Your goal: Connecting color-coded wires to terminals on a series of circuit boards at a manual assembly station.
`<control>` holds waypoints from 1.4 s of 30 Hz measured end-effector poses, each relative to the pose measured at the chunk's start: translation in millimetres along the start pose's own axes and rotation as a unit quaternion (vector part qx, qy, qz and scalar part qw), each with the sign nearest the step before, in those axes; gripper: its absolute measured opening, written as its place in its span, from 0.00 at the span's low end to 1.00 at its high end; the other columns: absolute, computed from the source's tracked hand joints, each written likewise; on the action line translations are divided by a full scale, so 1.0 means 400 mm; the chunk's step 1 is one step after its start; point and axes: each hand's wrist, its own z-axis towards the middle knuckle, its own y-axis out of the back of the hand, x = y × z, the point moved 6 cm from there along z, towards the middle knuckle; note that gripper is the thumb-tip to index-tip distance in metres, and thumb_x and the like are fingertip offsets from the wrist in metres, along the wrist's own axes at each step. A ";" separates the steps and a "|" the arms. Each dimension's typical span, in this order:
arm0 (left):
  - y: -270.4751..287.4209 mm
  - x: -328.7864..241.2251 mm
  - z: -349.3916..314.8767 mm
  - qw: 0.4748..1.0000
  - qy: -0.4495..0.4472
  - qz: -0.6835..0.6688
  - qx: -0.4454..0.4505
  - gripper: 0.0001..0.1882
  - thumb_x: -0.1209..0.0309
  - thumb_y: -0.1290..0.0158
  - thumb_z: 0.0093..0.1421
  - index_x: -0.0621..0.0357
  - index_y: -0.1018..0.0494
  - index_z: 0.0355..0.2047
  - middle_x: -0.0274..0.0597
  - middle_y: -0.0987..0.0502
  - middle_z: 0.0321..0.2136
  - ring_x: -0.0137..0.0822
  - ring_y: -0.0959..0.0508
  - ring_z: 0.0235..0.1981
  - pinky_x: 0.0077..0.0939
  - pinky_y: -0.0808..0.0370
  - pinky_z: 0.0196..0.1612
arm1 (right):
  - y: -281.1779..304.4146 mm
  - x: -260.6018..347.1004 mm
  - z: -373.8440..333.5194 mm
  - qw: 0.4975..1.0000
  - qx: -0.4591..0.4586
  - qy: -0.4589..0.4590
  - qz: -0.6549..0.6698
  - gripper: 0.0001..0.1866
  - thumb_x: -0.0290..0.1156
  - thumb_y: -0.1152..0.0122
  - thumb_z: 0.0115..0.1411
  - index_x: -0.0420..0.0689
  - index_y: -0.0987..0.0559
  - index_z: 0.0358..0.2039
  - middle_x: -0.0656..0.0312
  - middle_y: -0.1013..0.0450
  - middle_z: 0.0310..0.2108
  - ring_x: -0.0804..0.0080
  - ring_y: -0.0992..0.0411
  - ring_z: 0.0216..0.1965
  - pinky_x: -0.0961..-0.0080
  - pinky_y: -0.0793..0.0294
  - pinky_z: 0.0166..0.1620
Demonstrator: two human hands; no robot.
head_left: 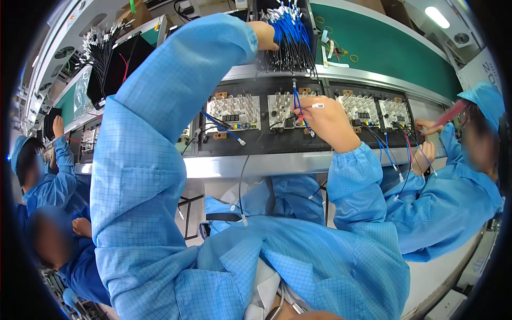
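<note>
In the head view, a person in a blue checked smock works at a bench with both bare hands. The left hand (264,37) reaches far forward to the left side of a bundle of blue and black cables (290,29) with white ends; its fingers look bent, but their tips are partly hidden, so whether they grip a cable cannot be told. The right hand (332,121) is over a white circuit board (276,101), thumb and fingers drawn together in a pinch around a blue cable (296,97), which hangs across that board. A small white connector (318,105) shows against the fingers. Another circuit board (233,109), with a dark digit display, sits to the left, and two more lie to the right, all in a black fixture behind a metal rail (266,162). Beyond is a green mat (384,48). A co-worker (448,197) in blue has both hands near the rightmost board; two other people are at the left.
</note>
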 end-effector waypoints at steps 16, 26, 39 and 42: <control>-0.050 0.069 0.107 0.947 0.070 -0.288 0.126 0.17 0.62 0.50 0.59 0.59 0.27 0.18 0.33 0.25 0.17 0.22 0.26 0.15 0.14 0.27 0.18 | 0.262 0.023 -0.206 0.940 -0.263 -0.183 0.116 0.14 0.24 0.51 0.63 0.42 0.25 0.49 0.63 0.25 0.32 0.82 0.32 0.29 0.88 0.37 0.29; 0.075 0.130 -0.045 0.825 -0.046 -0.563 0.034 0.13 0.62 0.51 0.63 0.59 0.29 0.27 0.27 0.30 0.17 0.12 0.33 0.14 0.04 0.37 0.15 | 0.331 0.146 -0.285 0.912 -0.363 -0.097 0.165 0.14 0.22 0.51 0.60 0.36 0.26 0.47 0.61 0.29 0.30 0.80 0.33 0.30 0.84 0.35 0.31; 0.284 -0.419 -0.453 0.782 -0.477 -0.315 -0.250 0.11 0.66 0.46 0.52 0.63 0.25 0.30 0.50 0.24 0.20 0.44 0.23 0.21 0.33 0.26 0.28 | 0.329 0.132 -0.195 0.832 -0.338 -0.026 0.438 0.24 0.41 0.56 0.68 0.33 0.29 0.53 0.63 0.28 0.30 0.84 0.35 0.26 0.90 0.37 0.27; 0.258 -0.414 -0.455 0.785 -0.461 -0.275 -0.308 0.10 0.67 0.46 0.52 0.63 0.24 0.29 0.51 0.25 0.18 0.48 0.24 0.22 0.35 0.27 0.27 | 0.330 0.158 -0.175 0.844 -0.390 -0.094 0.357 0.29 0.45 0.58 0.69 0.29 0.32 0.54 0.66 0.29 0.31 0.91 0.43 0.23 0.93 0.48 0.25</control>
